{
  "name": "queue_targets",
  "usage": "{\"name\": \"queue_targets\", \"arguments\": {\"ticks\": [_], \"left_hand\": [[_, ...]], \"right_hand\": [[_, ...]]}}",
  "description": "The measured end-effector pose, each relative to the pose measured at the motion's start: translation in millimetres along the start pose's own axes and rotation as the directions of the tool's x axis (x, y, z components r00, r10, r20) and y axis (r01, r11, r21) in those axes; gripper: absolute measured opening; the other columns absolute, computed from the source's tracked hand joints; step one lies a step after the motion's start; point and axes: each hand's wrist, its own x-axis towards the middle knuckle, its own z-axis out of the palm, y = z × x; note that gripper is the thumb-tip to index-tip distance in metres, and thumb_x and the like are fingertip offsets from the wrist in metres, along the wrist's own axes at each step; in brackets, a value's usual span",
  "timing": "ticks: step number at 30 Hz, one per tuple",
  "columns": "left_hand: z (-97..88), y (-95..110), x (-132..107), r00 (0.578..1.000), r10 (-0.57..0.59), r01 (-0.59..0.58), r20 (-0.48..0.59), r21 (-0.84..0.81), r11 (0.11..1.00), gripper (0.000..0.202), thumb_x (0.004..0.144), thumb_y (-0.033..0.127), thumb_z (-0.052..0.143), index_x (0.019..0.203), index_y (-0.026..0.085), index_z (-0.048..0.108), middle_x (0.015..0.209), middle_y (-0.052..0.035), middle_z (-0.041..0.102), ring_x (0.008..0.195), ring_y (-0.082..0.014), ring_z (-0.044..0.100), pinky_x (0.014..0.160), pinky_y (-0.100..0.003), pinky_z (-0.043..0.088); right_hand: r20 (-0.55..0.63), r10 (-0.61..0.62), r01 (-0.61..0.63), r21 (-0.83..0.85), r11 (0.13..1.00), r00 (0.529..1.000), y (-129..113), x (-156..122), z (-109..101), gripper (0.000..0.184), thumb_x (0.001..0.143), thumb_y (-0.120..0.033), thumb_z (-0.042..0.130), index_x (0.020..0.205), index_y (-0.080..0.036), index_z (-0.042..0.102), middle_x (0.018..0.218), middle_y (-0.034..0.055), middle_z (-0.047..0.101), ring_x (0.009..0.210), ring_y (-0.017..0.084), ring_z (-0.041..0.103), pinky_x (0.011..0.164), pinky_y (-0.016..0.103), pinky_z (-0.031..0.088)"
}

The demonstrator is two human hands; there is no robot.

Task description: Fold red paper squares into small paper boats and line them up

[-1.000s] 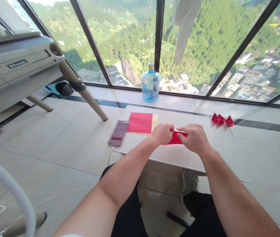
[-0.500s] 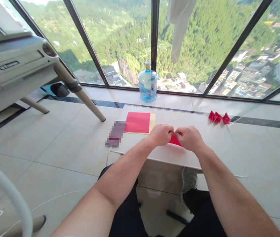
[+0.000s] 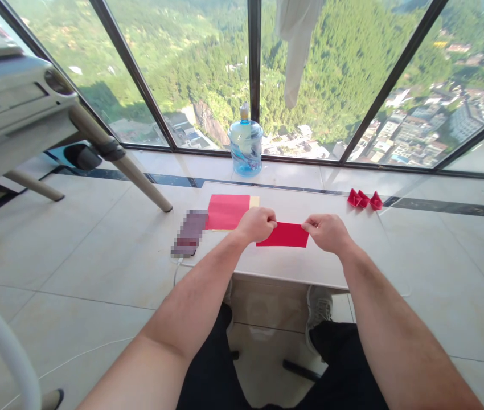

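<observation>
A folded red paper sheet lies stretched flat on the low white table. My left hand pinches its top left corner with fingers closed. My right hand pinches its top right corner the same way. A stack of red and yellow paper sheets lies on the table just left of my left hand. Three small folded red paper pieces sit in a row at the table's far right corner.
A blurred phone with a white cable lies at the table's left edge. A blue water jug stands on the floor by the window. A grey machine on angled legs stands at the left. My shoe rests under the table.
My hands were together at the paper's middle; they have drawn apart to its two top corners, and the red sheet now lies spread as a flat rectangle. The view shifted left.
</observation>
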Motion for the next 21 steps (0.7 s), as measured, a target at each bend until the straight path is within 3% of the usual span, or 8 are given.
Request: {"name": "queue_targets", "arguments": {"ticks": [3, 6, 8, 10, 14, 17, 21], "left_hand": [[-4.2, -7, 1, 0.999, -0.045, 0.045, 0.010, -0.045, 0.998, 0.016, 0.074, 0.019, 0.055, 0.069, 0.019, 0.070, 0.068, -0.0022, 0.068, 0.065, -0.0160, 0.059, 0.059, -0.025, 0.042], [-5.9, -10, 3, 0.994, -0.106, 0.104, -0.010, -0.086, 0.991, 0.014, 0.072, 0.019, 0.057, 0.068, 0.018, 0.070, 0.069, -0.0024, 0.068, 0.066, -0.0159, 0.060, 0.060, -0.024, 0.043], [-5.7, -8, 3, 0.994, -0.108, 0.108, 0.008, -0.142, 0.984, 0.013, 0.073, 0.022, 0.058, 0.069, 0.018, 0.070, 0.068, -0.0020, 0.068, 0.066, -0.0154, 0.060, 0.059, -0.024, 0.043], [-5.0, -6, 3, 0.996, -0.084, 0.090, 0.038, -0.183, 0.979, 0.014, 0.074, 0.024, 0.058, 0.070, 0.017, 0.069, 0.067, -0.0014, 0.067, 0.065, -0.0147, 0.059, 0.057, -0.023, 0.043], [-3.1, 2, 2, 0.995, -0.039, 0.056, 0.097, -0.183, 0.981, 0.016, 0.075, 0.027, 0.059, 0.076, 0.018, 0.073, 0.073, -0.0021, 0.070, 0.068, -0.0154, 0.062, 0.057, -0.023, 0.044], [0.9, 7, 3, 0.994, 0.018, 0.005, 0.112, -0.201, 0.980, 0.022, 0.078, 0.035, 0.061, 0.083, 0.019, 0.075, 0.080, -0.0027, 0.073, 0.073, -0.0164, 0.064, 0.061, -0.023, 0.046], [8.1, 11, 5, 0.995, 0.040, -0.023, 0.096, -0.165, 0.986, 0.023, 0.080, 0.034, 0.058, 0.075, 0.017, 0.073, 0.068, -0.0022, 0.069, 0.064, -0.0153, 0.059, 0.056, -0.024, 0.043]], "right_hand": [[-0.070, 0.087, -0.080, 0.096, 0.992, 0.994, 10, 2, -5, 0.018, 0.078, -0.032, 0.063, 0.066, -0.023, 0.072, 0.060, 0.0002, 0.069, 0.058, 0.016, 0.059, 0.060, 0.028, 0.040], [-0.141, 0.196, -0.137, 0.346, 0.928, 0.970, 13, 2, -7, 0.018, 0.079, -0.035, 0.065, 0.074, -0.021, 0.074, 0.070, 0.0027, 0.073, 0.063, 0.016, 0.062, 0.061, 0.027, 0.044], [-0.089, 0.189, -0.118, 0.513, 0.850, 0.978, 9, 1, -6, 0.023, 0.076, -0.039, 0.069, 0.087, -0.020, 0.076, 0.084, 0.0046, 0.076, 0.074, 0.017, 0.066, 0.065, 0.027, 0.049], [0.041, 0.146, -0.142, 0.591, 0.794, 0.988, 4, 0, -3, 0.028, 0.072, -0.038, 0.074, 0.093, -0.020, 0.076, 0.086, 0.0044, 0.076, 0.075, 0.018, 0.067, 0.064, 0.026, 0.050], [0.106, 0.182, -0.210, 0.573, 0.792, 0.978, -4, -2, 6, 0.015, 0.072, -0.033, 0.069, 0.068, -0.019, 0.071, 0.059, 0.0001, 0.067, 0.054, 0.015, 0.059, 0.048, 0.024, 0.043], [0.097, 0.164, -0.190, 0.544, 0.817, 0.982, -7, -3, 12, 0.016, 0.072, -0.034, 0.066, 0.066, -0.019, 0.070, 0.055, -0.0017, 0.064, 0.051, 0.013, 0.056, 0.045, 0.023, 0.038], [0.093, 0.147, -0.174, 0.526, 0.832, 0.985, -10, -4, 16, 0.017, 0.070, -0.034, 0.066, 0.062, -0.019, 0.068, 0.050, -0.0030, 0.059, 0.049, 0.012, 0.052, 0.044, 0.023, 0.036]]}}
